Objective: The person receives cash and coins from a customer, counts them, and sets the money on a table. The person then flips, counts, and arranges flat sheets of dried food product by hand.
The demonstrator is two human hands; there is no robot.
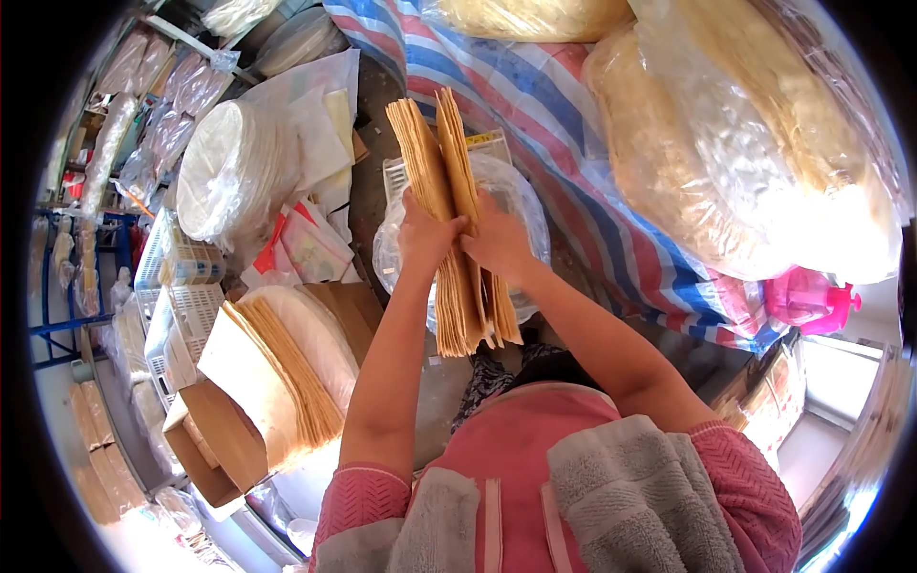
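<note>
Between my hands is a stack of thin tan sheets [459, 306], stood on edge and parted lengthwise by a dark gap. My left hand [427, 232] is closed round the left part of the stack. On the other side, my right hand [499, 241] grips the right part, and the two thumbs come close together at the middle. Some fingers are hidden behind the sheets. Beneath the stack lies a clear plastic bag [528, 196], round in outline, with a pale crate [394, 178] partly showing behind it.
At left, a cardboard box [226, 441] stands beside more tan sheets [291, 368]. White baskets [196, 320] and bagged round white sheets [224, 172] are beyond. A striped tarp [564, 124] runs along the right, bearing large clear bags [707, 143] and a pink spray bottle [807, 299].
</note>
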